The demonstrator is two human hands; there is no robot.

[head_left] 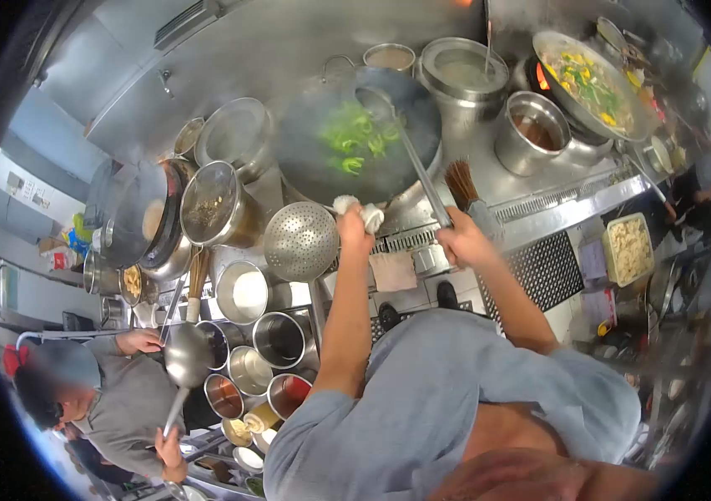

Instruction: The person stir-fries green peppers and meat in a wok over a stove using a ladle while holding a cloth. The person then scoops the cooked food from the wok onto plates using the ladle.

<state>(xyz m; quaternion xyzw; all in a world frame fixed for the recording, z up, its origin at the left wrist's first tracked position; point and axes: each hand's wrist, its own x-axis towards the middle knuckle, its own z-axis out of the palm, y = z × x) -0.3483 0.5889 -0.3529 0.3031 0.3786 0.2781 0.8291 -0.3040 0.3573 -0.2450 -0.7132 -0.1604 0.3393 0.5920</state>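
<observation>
A large dark wok [301, 150] sits on the range in front of me, with bright green pepper-like pieces [351, 138] inside. My left hand [355, 234] is closed on a folded white cloth [372, 219] at the wok's near edge; the cloth hides any handle there. My right hand [464, 240] grips the end of a long metal ladle [416, 160]. Its bowl is over the wok beside the green pieces. A perforated strainer [300, 242] lies just left of my left hand. Near my right hand stands a bamboo wok brush [461, 179].
Lidded pots [464, 71] stand behind the wok, and a tilted wok of mixed vegetables [631, 125] is at the right. Several seasoning containers [280, 338] are at lower left. A co-worker [122, 401] there holds another ladle [187, 359].
</observation>
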